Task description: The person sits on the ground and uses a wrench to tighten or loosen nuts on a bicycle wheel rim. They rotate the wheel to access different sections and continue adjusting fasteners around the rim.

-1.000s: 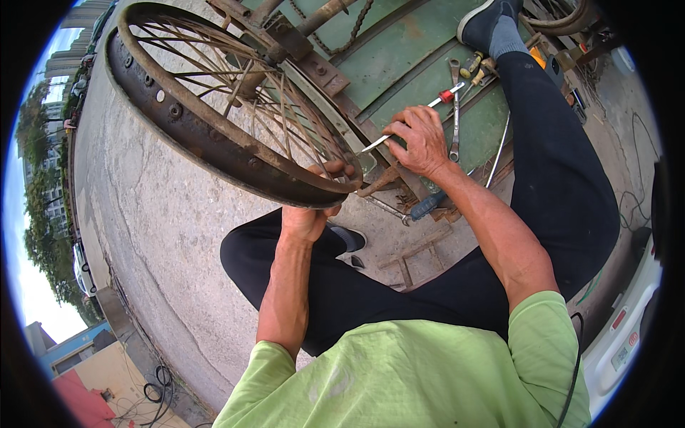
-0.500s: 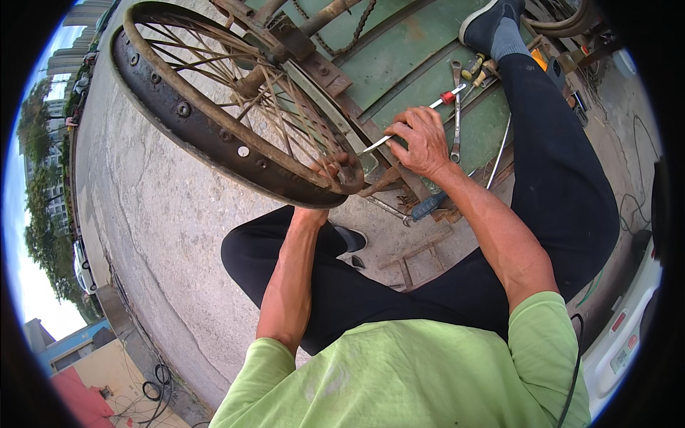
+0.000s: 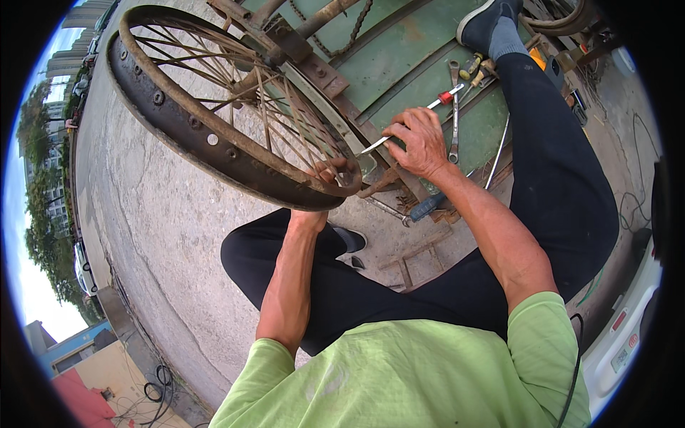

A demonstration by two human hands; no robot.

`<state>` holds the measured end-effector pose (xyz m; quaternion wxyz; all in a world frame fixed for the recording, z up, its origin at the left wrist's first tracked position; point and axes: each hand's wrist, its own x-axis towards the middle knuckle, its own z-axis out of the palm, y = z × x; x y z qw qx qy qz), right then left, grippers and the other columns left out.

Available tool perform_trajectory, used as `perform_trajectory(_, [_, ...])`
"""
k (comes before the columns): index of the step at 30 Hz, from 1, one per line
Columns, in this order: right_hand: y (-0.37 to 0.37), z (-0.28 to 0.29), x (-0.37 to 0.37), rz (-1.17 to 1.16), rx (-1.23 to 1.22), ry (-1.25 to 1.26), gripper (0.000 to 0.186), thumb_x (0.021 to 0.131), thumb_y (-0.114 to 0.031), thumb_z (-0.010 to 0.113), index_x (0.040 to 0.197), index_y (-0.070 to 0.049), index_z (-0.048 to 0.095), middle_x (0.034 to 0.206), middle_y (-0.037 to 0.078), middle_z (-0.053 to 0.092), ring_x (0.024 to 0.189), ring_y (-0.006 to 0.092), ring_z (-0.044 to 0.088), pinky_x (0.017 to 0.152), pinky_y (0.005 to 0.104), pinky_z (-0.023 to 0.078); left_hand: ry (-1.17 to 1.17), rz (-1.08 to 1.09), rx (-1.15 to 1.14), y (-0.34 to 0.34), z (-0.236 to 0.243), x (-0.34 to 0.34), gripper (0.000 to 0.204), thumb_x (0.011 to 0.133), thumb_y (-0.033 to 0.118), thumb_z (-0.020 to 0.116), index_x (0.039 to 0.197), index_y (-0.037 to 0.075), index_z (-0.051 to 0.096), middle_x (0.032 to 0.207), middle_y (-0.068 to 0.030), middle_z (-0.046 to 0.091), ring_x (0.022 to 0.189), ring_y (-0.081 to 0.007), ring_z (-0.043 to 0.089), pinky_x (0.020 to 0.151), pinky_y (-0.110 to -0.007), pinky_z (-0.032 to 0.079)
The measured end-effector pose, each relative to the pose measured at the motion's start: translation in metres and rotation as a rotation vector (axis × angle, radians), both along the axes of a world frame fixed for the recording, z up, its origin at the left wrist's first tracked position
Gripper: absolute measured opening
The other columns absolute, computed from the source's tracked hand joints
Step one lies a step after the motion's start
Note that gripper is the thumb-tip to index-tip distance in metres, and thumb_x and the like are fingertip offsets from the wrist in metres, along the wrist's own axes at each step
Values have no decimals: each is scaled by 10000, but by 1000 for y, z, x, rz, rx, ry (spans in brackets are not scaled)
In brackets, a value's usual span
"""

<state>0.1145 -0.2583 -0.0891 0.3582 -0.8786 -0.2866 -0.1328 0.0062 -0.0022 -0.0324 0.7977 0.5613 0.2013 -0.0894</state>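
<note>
A rusty spoked wheel rim (image 3: 178, 114) tilts at upper left on a rusty frame (image 3: 322, 80). My left hand (image 3: 315, 203) grips its lower right part, fingers curled among the spokes and partly hidden by the rim. My right hand (image 3: 417, 143) is closed on a long, thin silver tool (image 3: 372, 146), whose tip points at that part of the rim; the tool's line continues beyond my hand to a red section (image 3: 446, 96). A wrench (image 3: 454, 125) lies to the right of my right hand, and a blue-handled tool (image 3: 428, 207) sits below it.
A green metal panel (image 3: 399, 50) carries a chain (image 3: 346, 44) and small hand tools (image 3: 478, 71). My outstretched leg is at right, beside cables and a white object (image 3: 617, 335). Another wheel (image 3: 556, 25) is at top right. Trees, a parked car (image 3: 84, 267) and boards (image 3: 100, 371) line the left.
The rim has turned, shifting its bright hole rightward and down, then slightly back. My left hand's fingers moved a little with it; my right hand stays nearly still on the tool.
</note>
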Motion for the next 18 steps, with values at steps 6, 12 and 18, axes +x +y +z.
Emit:
perform_trajectory(6, [1, -1, -1, -7, 5, -4, 217, 806, -192, 826, 1011, -158, 761, 1094, 38, 661, 1181, 289, 601, 1132, 508, 376, -44, -74, -145, -6, 33, -11, 412, 1037, 260, 683, 1302, -54, 650, 1040, -155, 749, 648, -98, 605, 515, -222, 409])
perform_trajectory(12, [2, 3, -2, -1, -7, -20, 224, 797, -181, 814, 1013, -153, 758, 1094, 37, 665, 1175, 291, 598, 1107, 496, 388, -13, -74, -159, -8, 50, -11, 458, 1005, 246, 736, 1314, -69, 614, 1187, -216, 729, 587, -100, 567, 528, -226, 450])
perform_trajectory(18, [5, 10, -2, 21, -56, -12, 246, 802, -176, 807, 1039, -136, 749, 1102, 57, 664, 1186, 306, 591, 1101, 493, 391, -30, -22, -166, -11, 41, -19, 411, 1021, 236, 700, 1347, -14, 669, 1233, -164, 754, 588, -96, 558, 525, -234, 418])
